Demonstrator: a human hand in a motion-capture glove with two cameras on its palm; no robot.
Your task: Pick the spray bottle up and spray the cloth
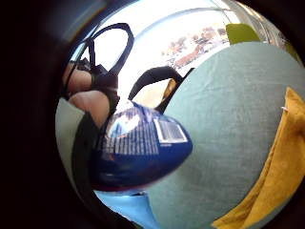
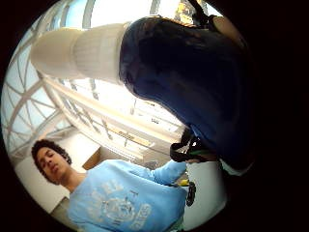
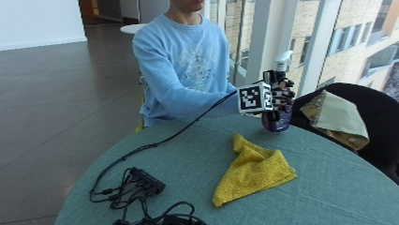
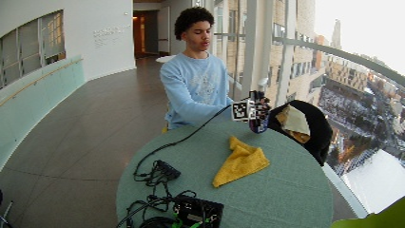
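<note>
1. The gloved right hand (image 3: pixel 278 96) has its fingers wrapped round the dark blue spray bottle (image 3: pixel 277 118), holding it upright above the round table (image 3: pixel 349 187), near the far edge.
2. The yellow cloth (image 3: pixel 254 171) lies crumpled on the tabletop, near the bottle but apart from it.
3. The pick-up looks done; the spraying is left.
4. The white nozzle (image 3: pixel 283 58) seems to point away from the cloth, though that is hard to tell.
</note>
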